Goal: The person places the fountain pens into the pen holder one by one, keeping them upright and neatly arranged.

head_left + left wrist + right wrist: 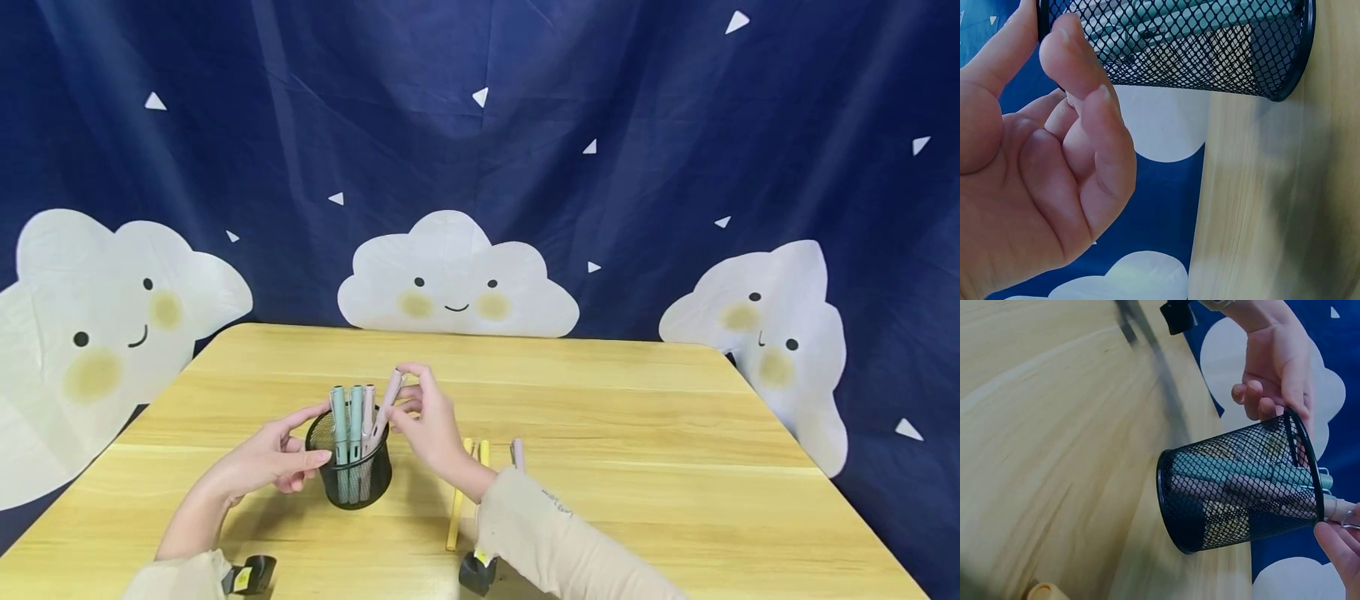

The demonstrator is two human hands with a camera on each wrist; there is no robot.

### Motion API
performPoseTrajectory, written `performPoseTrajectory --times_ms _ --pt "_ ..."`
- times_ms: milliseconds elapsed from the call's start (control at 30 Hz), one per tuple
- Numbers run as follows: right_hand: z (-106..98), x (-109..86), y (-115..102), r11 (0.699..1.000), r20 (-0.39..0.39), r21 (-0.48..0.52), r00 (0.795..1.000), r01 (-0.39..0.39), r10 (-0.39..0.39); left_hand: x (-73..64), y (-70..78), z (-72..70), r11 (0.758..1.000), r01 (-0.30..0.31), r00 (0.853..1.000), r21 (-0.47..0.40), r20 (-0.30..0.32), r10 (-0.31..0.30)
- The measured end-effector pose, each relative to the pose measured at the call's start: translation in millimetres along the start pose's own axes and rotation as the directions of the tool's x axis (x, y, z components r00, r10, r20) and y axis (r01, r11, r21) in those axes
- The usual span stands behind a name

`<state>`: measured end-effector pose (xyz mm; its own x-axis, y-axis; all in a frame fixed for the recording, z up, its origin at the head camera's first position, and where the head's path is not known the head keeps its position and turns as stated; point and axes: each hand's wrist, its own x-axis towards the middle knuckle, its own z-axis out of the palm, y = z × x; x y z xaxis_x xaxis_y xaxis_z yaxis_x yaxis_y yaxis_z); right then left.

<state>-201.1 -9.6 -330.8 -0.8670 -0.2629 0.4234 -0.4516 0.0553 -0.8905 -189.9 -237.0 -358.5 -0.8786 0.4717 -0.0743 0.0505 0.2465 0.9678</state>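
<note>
A black mesh pen holder (378, 479) stands upright on the table. Two green pens (340, 429) and a pale pink pen (368, 404) lean inside it. My left hand (266, 454) grips the holder's rim from the left, thumb in front and index finger behind; the left wrist view shows this hand (1041, 169) beside the mesh. With thumb and fingers, my right hand (431, 421) pinches the upper end of another pale pink pen (392, 392), tilted, its lower part inside the holder. Only some fingers of the right hand (1341, 550) show at the right wrist view's edge.
Yellow pens (454, 517) and a lilac pen (518, 452) lie on the wooden table (637, 500) near my right forearm, which partly covers them. A dark blue curtain (637, 192) with smiling clouds hangs behind the table's far edge.
</note>
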Motion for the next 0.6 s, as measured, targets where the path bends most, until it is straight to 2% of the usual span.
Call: performPoseTrajectory --times_ms 167,367,600 --pt "1 -2.6 -1 0.995 0.027 -0.082 0.998 0.057 -0.055 0.7 0.5 0.2 1.0 0.01 1.0 0.0 -0.003 -0.01" --pt "1 -2.8 1 0.991 0.046 -0.116 0.997 0.069 -0.064 1.0 0.3 0.2 1.0 0.004 1.0 -0.006 0.003 -0.004" --pt "6 3.4 30 0.989 0.056 -0.132 0.997 0.067 -0.06 0.7 0.1 0.1 1.0 0.004 1.0 -0.002 -0.001 -0.004"
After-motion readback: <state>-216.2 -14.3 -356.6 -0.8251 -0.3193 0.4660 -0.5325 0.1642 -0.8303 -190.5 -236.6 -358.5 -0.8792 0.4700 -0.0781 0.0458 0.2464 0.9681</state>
